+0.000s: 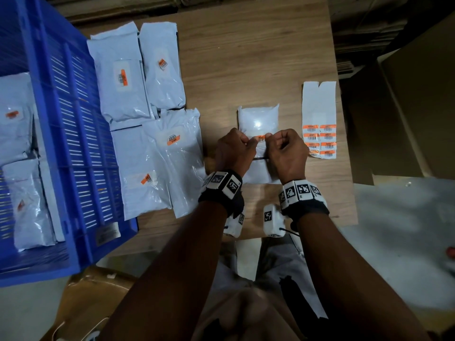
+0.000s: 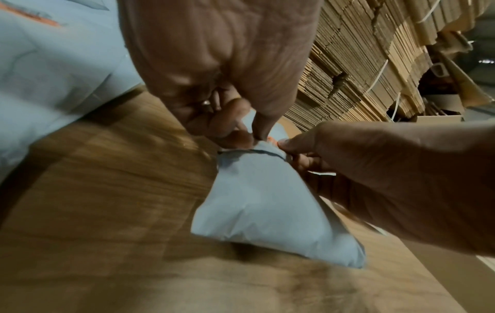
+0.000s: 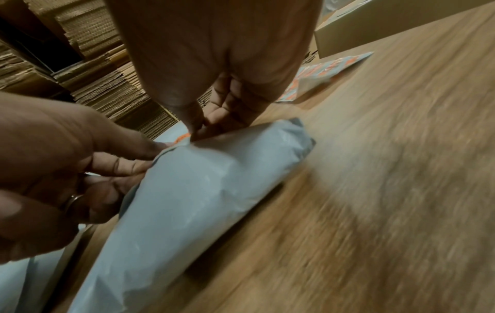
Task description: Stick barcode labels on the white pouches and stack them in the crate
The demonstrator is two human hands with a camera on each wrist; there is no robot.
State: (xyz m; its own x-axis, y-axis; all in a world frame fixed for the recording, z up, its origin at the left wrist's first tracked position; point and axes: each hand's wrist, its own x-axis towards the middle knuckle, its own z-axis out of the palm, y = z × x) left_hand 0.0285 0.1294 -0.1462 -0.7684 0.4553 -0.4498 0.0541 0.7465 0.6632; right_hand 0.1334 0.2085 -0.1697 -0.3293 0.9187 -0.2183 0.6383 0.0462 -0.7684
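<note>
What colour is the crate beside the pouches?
Blue: the crate shows best in the head view.

– Where's the pouch point(image 1: 257, 119) being labelled?
– Flat at frame centre, white, glossy; an orange barcode label point(image 1: 261, 138) sits mid-face.
– Others?
– Labelled pouches point(image 1: 138, 119) centre-left; more inside the blue crate point(image 1: 61, 134), far left. Label sheet point(image 1: 319, 119) lies right.

Both hands point(image 2: 214, 89) pinching label point(image 2: 271, 139), white pouch point(image 2: 267, 211)

I'm looking down at a wooden table point(image 1: 258, 57); a white pouch point(image 1: 257, 119) is lying at its middle, a label sheet point(image 1: 318, 107) is sitting just right of it, four labelled pouches point(image 1: 147, 124) are overlapping at left, beside a blue crate point(image 1: 69, 143).
</note>
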